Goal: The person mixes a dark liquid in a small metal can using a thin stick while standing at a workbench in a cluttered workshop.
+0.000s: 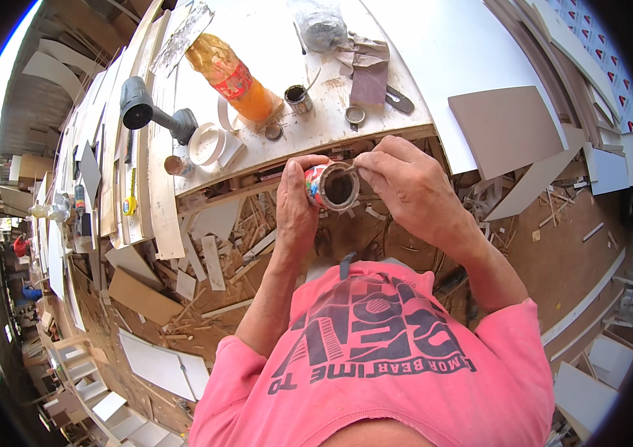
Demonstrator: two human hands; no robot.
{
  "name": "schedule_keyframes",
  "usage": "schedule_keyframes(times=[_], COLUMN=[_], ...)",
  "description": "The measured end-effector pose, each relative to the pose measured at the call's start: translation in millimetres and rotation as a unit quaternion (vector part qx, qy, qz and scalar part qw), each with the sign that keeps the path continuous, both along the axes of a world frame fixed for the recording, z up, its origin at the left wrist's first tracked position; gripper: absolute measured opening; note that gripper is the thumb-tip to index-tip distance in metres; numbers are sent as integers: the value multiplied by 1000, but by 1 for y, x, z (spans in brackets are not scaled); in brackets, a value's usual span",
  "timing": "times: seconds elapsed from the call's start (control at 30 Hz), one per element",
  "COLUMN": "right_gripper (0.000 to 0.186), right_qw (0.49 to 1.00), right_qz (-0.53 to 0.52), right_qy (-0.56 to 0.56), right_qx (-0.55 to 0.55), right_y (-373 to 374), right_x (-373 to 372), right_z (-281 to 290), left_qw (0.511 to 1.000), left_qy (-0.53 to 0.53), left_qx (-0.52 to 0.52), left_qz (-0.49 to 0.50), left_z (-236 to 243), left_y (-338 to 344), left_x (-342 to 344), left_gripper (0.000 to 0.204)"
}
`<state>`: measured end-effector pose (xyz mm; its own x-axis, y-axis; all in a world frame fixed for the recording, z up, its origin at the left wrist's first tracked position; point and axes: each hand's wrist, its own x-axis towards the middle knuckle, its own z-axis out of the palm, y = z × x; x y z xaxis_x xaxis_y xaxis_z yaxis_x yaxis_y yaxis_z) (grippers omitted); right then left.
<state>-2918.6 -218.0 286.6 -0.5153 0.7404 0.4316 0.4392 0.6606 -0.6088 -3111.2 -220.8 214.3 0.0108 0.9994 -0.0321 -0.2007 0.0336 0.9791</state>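
My left hand (296, 208) grips an open can (320, 177) with a colourful label, its mouth tipped toward me, brown inside. My right hand (406, 186) pinches a thin stick (354, 170) at the can's mouth; the stick's far end is hard to make out. On the white workbench (175, 160) just beyond are a small tin (298, 98) with dark contents and a handle sticking out, a round lid (355, 114), a plastic bottle (249, 100) of orange liquid, a dark flat tool (398, 103) and a white tape roll (206, 145).
A grey power tool (181, 125) and yellow tape measure (129, 194) lie left. A crumpled plastic bag (320, 26) sits at the back. Board stacks (577, 74) line the right, with a brown panel (501, 130). Wood offcuts (212, 261) cover the floor below the bench.
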Motion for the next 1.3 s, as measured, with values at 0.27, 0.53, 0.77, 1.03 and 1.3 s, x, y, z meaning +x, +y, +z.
schedule_keyframes(times=[0.27, 0.53, 0.77, 1.03, 1.3], right_gripper=[10, 6, 8, 7, 6], right_qw=[999, 1000, 999, 997, 997], right_qz=[-31, -22, -26, -38, -55], right_qy=[16, -4, -21, -64, -13], right_qx=[-7, 7, 28, -27, -43], right_y=[-4, -8, -2, -9, -13], right_x=[-1, -1, 5, 12, 25], right_z=[-8, -13, -18, -26, -42], left_qw=[1000, 999, 999, 974, 951], left_qy=[-16, -29, -33, 220, 281], left_qx=[11, -9, -34, 35, 112], left_qz=[-7, -18, -18, -31, -63], left_z=[-6, -8, -7, 6, 6], left_y=[-3, -2, -1, 4, 6], left_x=[2, 6, 6, 12, 28], left_gripper=[47, 47, 46, 49, 48])
